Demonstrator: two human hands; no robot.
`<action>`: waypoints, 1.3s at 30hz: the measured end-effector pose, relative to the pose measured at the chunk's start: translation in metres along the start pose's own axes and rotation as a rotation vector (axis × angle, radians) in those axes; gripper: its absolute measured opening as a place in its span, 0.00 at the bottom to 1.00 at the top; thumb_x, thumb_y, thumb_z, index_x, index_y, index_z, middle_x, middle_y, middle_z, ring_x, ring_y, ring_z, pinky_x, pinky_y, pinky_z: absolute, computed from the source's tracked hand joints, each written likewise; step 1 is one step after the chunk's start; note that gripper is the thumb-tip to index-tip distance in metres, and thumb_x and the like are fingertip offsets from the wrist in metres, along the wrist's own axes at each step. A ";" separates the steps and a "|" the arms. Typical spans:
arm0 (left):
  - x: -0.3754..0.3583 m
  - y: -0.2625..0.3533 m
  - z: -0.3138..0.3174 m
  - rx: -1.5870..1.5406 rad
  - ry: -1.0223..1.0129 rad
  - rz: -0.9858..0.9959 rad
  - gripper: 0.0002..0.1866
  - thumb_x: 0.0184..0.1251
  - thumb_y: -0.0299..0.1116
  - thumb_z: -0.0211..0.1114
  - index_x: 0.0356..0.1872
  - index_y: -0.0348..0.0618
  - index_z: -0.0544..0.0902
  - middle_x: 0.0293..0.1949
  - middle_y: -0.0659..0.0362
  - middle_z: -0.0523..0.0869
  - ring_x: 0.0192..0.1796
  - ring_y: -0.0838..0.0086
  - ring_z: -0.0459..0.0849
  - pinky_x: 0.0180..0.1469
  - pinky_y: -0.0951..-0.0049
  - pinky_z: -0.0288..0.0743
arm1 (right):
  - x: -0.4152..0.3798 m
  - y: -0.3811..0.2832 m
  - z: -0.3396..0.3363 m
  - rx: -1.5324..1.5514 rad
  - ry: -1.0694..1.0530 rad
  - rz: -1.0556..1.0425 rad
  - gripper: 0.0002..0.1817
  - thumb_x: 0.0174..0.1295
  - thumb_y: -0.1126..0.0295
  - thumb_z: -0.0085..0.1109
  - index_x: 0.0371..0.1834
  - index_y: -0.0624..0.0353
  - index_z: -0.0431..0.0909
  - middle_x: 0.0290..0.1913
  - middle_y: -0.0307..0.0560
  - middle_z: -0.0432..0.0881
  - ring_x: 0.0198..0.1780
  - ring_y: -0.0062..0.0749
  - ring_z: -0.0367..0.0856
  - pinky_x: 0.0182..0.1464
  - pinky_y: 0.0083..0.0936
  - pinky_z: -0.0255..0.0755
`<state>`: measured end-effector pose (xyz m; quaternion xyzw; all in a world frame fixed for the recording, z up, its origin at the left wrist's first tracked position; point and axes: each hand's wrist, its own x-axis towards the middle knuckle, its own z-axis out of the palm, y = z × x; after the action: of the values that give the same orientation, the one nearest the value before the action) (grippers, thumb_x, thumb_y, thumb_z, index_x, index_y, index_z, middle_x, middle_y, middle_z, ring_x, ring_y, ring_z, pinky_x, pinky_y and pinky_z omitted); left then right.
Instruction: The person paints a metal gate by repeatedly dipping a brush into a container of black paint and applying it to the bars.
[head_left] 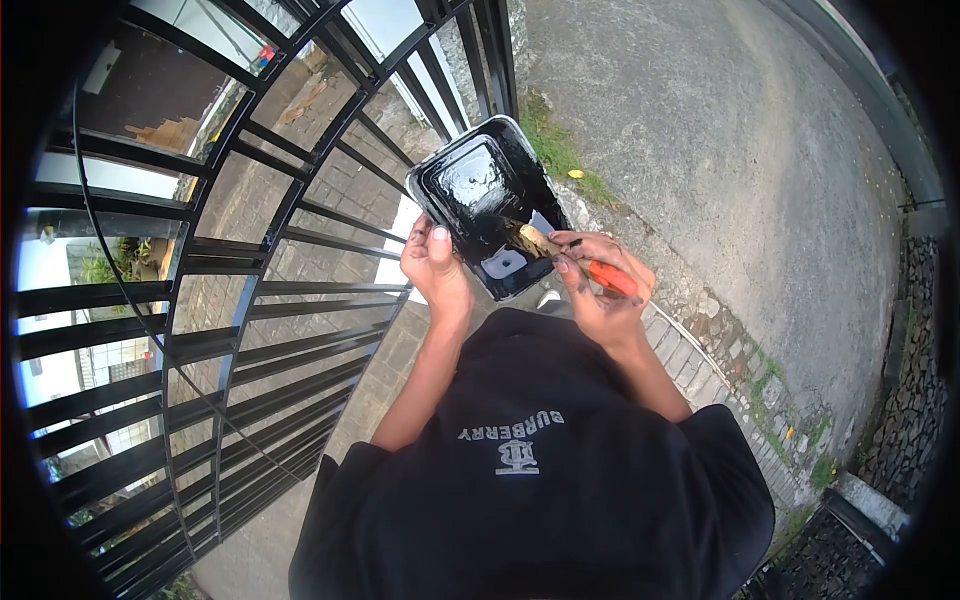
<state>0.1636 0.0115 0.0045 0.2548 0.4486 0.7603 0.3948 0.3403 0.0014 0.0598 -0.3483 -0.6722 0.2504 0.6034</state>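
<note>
My left hand [440, 272] grips the near left edge of a paint tray [526, 152], thumb over the rim. Glossy black paint [474, 184] coats the inside of the tray, which is held out in front of my chest. In my right hand [608, 312] is a paintbrush [612, 279] with an orange handle, the fingers closed around it. Its pale head, partly dark with paint, is over the near right part of the tray; whether it touches the paint is hard to tell. Dark smudges mark the fingers of both hands.
A black metal fence [300, 205] runs along my left, close to the tray and left arm. A dark cable [128, 285] hangs across it. Paved road [720, 190] lies to the right, with a grass strip [560, 150] along its edge.
</note>
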 end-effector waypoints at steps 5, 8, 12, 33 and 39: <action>0.002 -0.006 -0.005 -0.003 -0.010 0.003 0.37 0.54 0.48 0.69 0.52 0.20 0.71 0.43 0.54 0.80 0.43 0.75 0.78 0.48 0.77 0.71 | 0.004 0.002 0.000 -0.088 -0.037 -0.147 0.12 0.43 0.82 0.68 0.32 0.64 0.79 0.36 0.53 0.85 0.37 0.41 0.85 0.40 0.28 0.78; 0.004 -0.010 -0.005 -0.004 0.000 0.020 0.37 0.54 0.48 0.69 0.52 0.20 0.71 0.42 0.56 0.80 0.41 0.77 0.77 0.46 0.79 0.71 | 0.002 0.003 0.002 -0.147 -0.052 -0.205 0.14 0.40 0.83 0.69 0.32 0.64 0.79 0.37 0.52 0.85 0.37 0.42 0.85 0.40 0.29 0.79; 0.002 -0.004 0.000 0.012 0.002 -0.005 0.37 0.54 0.48 0.69 0.52 0.20 0.71 0.40 0.58 0.79 0.39 0.80 0.75 0.43 0.81 0.70 | 0.004 0.000 0.002 -0.216 -0.075 -0.219 0.12 0.41 0.84 0.69 0.30 0.65 0.78 0.36 0.54 0.85 0.38 0.44 0.86 0.41 0.31 0.80; 0.004 -0.017 -0.017 -0.071 0.297 -0.120 0.12 0.66 0.39 0.61 0.40 0.41 0.76 0.32 0.64 0.79 0.30 0.81 0.77 0.31 0.79 0.73 | 0.058 0.005 0.001 0.283 0.061 -0.089 0.05 0.59 0.77 0.60 0.35 0.65 0.74 0.36 0.59 0.84 0.41 0.40 0.85 0.46 0.32 0.77; 0.019 0.005 -0.041 -0.118 0.347 -0.190 0.11 0.64 0.41 0.62 0.37 0.45 0.75 0.32 0.64 0.80 0.31 0.79 0.80 0.29 0.77 0.74 | 0.149 -0.001 0.033 0.295 0.085 -0.290 0.07 0.60 0.75 0.61 0.35 0.64 0.73 0.36 0.57 0.84 0.41 0.41 0.85 0.46 0.31 0.78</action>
<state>0.1206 0.0062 -0.0100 0.0531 0.4865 0.7770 0.3958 0.3034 0.1181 0.1505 -0.1660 -0.6454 0.2415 0.7053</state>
